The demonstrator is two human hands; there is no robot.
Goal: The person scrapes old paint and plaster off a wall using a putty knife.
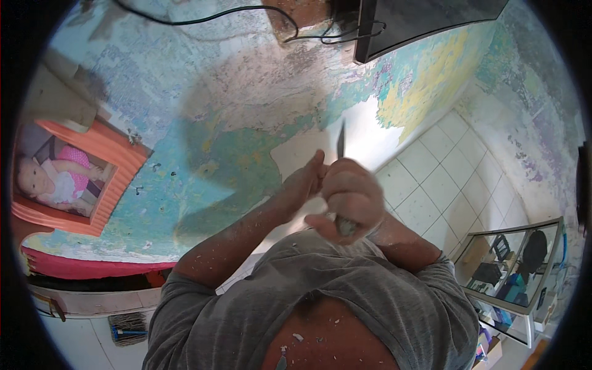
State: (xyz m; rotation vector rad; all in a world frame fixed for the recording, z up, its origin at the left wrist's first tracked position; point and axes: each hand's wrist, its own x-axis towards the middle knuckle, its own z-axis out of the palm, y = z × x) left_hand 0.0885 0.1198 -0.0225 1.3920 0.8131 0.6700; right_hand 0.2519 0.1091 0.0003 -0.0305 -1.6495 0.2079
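Note:
In front of my chest, my right hand (353, 192) is wrapped round the handle of a knife-like tool (341, 140). Its thin dark blade points up and away, toward the wall, and looks narrow from this angle. The greyish butt of the handle shows at the lower side of my fist. Close beside it on the left is my left hand (303, 184), thumb raised. The left fingers are mostly hidden behind the right hand, so I cannot tell what they touch. Beyond both hands stands the wall (246, 154), its turquoise paint peeling, with bare white patches.
An orange-framed photo (126, 166) hangs at the left. Overhead are a black cable (216, 17) and a dark flat screen (425, 28). A glass-topped stand (512, 262) is at the right, beside white floor tiles (431, 172). A brush head (128, 330) lies lower left.

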